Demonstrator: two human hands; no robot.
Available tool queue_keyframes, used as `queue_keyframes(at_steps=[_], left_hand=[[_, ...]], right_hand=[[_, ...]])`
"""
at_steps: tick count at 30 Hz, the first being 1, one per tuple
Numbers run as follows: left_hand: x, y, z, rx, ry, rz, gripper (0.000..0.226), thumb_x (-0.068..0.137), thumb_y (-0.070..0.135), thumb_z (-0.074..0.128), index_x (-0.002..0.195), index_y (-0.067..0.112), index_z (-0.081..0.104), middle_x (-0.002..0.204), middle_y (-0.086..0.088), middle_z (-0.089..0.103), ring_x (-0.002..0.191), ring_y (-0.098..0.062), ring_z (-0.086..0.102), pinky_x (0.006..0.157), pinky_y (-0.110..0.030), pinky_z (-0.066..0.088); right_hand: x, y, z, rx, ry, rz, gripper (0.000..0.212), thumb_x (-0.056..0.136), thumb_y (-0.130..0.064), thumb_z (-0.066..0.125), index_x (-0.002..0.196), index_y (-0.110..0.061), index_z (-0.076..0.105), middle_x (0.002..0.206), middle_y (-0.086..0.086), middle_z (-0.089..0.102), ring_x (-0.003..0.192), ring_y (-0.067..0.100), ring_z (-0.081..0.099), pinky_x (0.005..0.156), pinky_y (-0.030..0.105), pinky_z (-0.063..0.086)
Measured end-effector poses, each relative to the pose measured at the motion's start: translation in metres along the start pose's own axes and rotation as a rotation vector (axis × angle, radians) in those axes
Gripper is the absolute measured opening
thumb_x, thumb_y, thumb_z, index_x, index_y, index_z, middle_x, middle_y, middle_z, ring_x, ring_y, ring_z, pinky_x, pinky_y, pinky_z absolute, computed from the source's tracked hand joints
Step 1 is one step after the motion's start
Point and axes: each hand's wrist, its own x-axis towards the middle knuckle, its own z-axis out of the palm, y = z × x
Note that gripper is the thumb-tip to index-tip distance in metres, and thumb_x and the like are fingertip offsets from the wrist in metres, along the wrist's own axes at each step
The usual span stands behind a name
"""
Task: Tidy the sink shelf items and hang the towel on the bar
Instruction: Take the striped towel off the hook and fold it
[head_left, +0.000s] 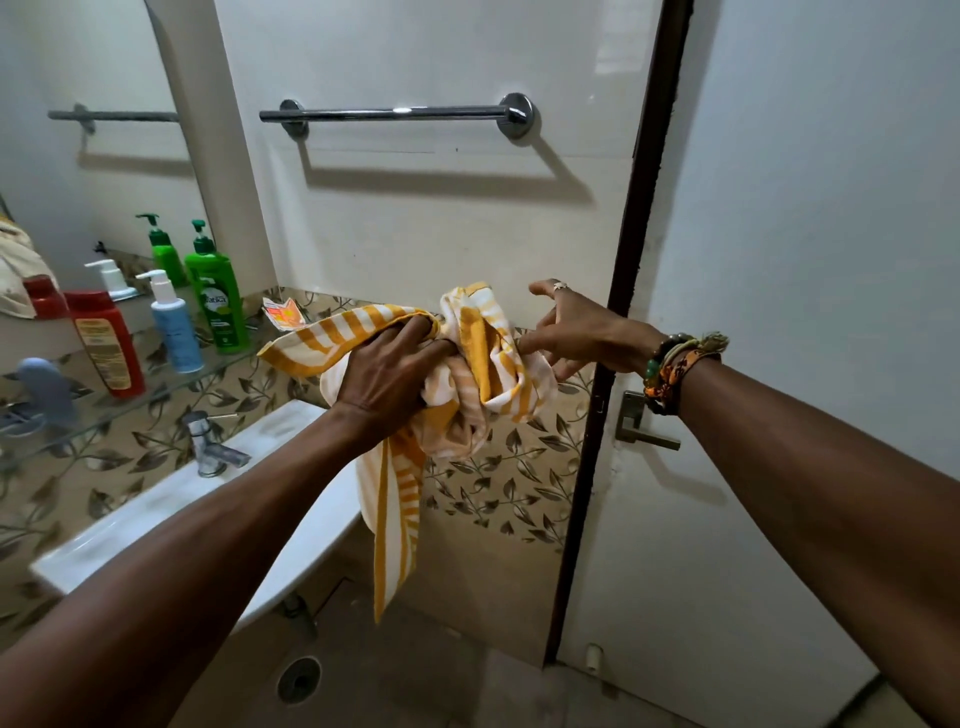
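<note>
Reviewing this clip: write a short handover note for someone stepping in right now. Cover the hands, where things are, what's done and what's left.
Left hand: shut on the bunched yellow-striped towel, held below the bar, one end dangling.
Right hand: open, fingers spread at the towel's right edge, not gripping.
Towel bar: bare, on the wall above the hands.
Glass shelf: red bottle, blue pump bottle and green pump bottle stand upright in a row.
Left: spread the towel and hang it over the bar.

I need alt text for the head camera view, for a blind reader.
The left hand grips a bunched yellow-and-white striped towel below an empty chrome towel bar; the right hand is open, fingers on the cloth. Bottles stand on a glass shelf above the sink.
</note>
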Motion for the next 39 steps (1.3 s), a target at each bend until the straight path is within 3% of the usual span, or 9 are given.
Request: queue_keyframes(at_steps=[3, 6, 10, 15, 18, 23, 31, 35, 39], left_hand=[[-0.001, -0.001, -0.003, 0.003, 0.003, -0.013, 0.033, 0.081, 0.024, 0.053, 0.102, 0.009, 0.073, 0.097, -0.018, 0.065, 0.076, -0.036, 0.066, 0.054, -0.036, 0.05], [-0.001, -0.003, -0.006, 0.019, -0.003, -0.019, 0.029, 0.076, 0.016, 0.068, 0.103, 0.009, 0.072, 0.098, -0.018, 0.065, 0.077, -0.036, 0.065, 0.054, -0.036, 0.049], [0.0, -0.006, -0.011, 0.011, -0.025, -0.024, 0.037, 0.071, 0.013, 0.077, 0.107, 0.008, 0.071, 0.101, -0.02, 0.064, 0.08, -0.038, 0.065, 0.056, -0.039, 0.05], [0.002, -0.009, -0.01, 0.021, -0.022, -0.007, 0.038, 0.072, 0.014, 0.075, 0.109, 0.006, 0.07, 0.101, -0.021, 0.064, 0.08, -0.039, 0.065, 0.056, -0.041, 0.053], [0.003, -0.007, -0.009, 0.032, 0.007, 0.021, 0.032, 0.077, 0.021, 0.059, 0.104, 0.007, 0.072, 0.098, -0.021, 0.065, 0.076, -0.037, 0.065, 0.053, -0.038, 0.051], [-0.003, -0.01, -0.003, 0.025, -0.012, -0.016, 0.034, 0.078, 0.021, 0.059, 0.108, 0.009, 0.07, 0.101, -0.02, 0.064, 0.082, -0.037, 0.065, 0.057, -0.04, 0.053], [-0.008, 0.001, 0.013, -0.132, -0.132, -0.182, 0.067, 0.065, 0.003, 0.075, 0.127, 0.005, 0.05, 0.111, -0.016, 0.063, 0.103, -0.037, 0.064, 0.068, -0.044, 0.055], [-0.008, 0.005, 0.023, -0.247, -0.174, -0.295, 0.056, 0.072, 0.004, 0.068, 0.119, 0.007, 0.038, 0.088, -0.009, 0.058, 0.08, -0.034, 0.062, 0.058, -0.034, 0.041], [-0.01, 0.005, 0.031, -0.375, -0.193, -0.488, 0.081, 0.073, 0.007, 0.073, 0.138, 0.01, 0.025, 0.088, -0.012, 0.059, 0.072, -0.032, 0.057, 0.06, -0.037, 0.043]], right_hand=[[0.0, -0.006, 0.01, -0.004, -0.056, -0.028, 0.044, 0.092, -0.036, 0.057, 0.131, -0.017, 0.056, 0.125, 0.007, 0.059, 0.107, 0.029, 0.06, 0.087, 0.055, 0.057], [0.001, -0.012, 0.018, 0.021, 0.045, -0.052, 0.062, 0.089, -0.057, 0.045, 0.11, -0.002, 0.065, 0.117, 0.017, 0.065, 0.109, 0.04, 0.06, 0.094, 0.056, 0.05], [0.001, -0.02, 0.02, -0.002, 0.286, -0.258, 0.065, 0.081, -0.077, 0.053, 0.097, -0.017, 0.072, 0.096, 0.0, 0.073, 0.086, 0.016, 0.068, 0.07, 0.033, 0.052], [0.003, -0.028, 0.026, -0.127, 0.192, -0.347, 0.06, 0.07, -0.07, 0.072, 0.079, -0.011, 0.076, 0.075, 0.0, 0.072, 0.069, 0.01, 0.067, 0.058, 0.03, 0.049], [0.007, -0.028, 0.033, -0.176, 0.19, -0.394, 0.053, 0.082, -0.046, 0.075, 0.061, -0.001, 0.056, 0.062, 0.013, 0.049, 0.057, 0.014, 0.043, 0.056, 0.033, 0.034], [0.015, -0.023, 0.028, 0.045, 0.149, -0.315, 0.043, 0.099, -0.029, 0.057, 0.085, 0.011, 0.064, 0.075, 0.006, 0.053, 0.069, 0.019, 0.047, 0.064, 0.034, 0.039], [0.033, -0.039, 0.025, 0.375, 0.38, -0.274, 0.021, 0.103, -0.023, 0.051, 0.084, -0.018, 0.06, 0.077, -0.007, 0.052, 0.074, 0.009, 0.049, 0.069, 0.028, 0.044], [0.042, -0.041, 0.02, 0.356, 0.473, -0.241, 0.03, 0.103, -0.026, 0.052, 0.074, -0.02, 0.055, 0.069, -0.009, 0.049, 0.062, 0.006, 0.044, 0.064, 0.027, 0.04], [0.046, -0.04, 0.007, 0.289, 0.434, -0.264, 0.016, 0.1, -0.029, 0.056, 0.099, -0.018, 0.067, 0.081, -0.011, 0.06, 0.072, 0.004, 0.054, 0.065, 0.021, 0.044]])
